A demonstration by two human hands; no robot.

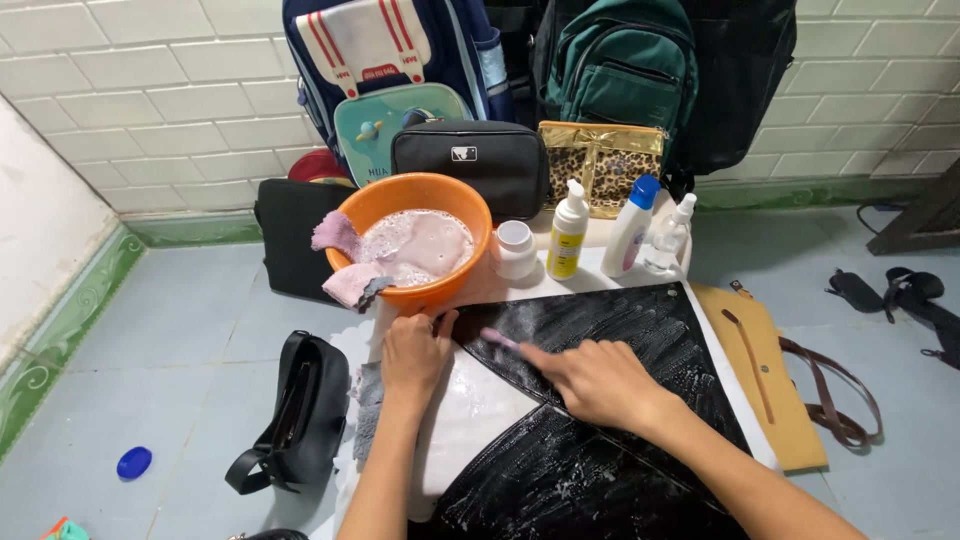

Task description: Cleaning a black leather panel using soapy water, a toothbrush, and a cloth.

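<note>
A large black bag (600,440), wet with soapy foam, lies flat on a white board nearest the camera. Behind it sits an orange basin (415,240) of sudsy water with pink cloths (345,260) draped over its rim. The left hand (415,355) presses flat, fingers spread, just beside the bag's upper corner. The right hand (600,380) is closed around a small pink brush (500,340), its head touching the bag's surface.
</note>
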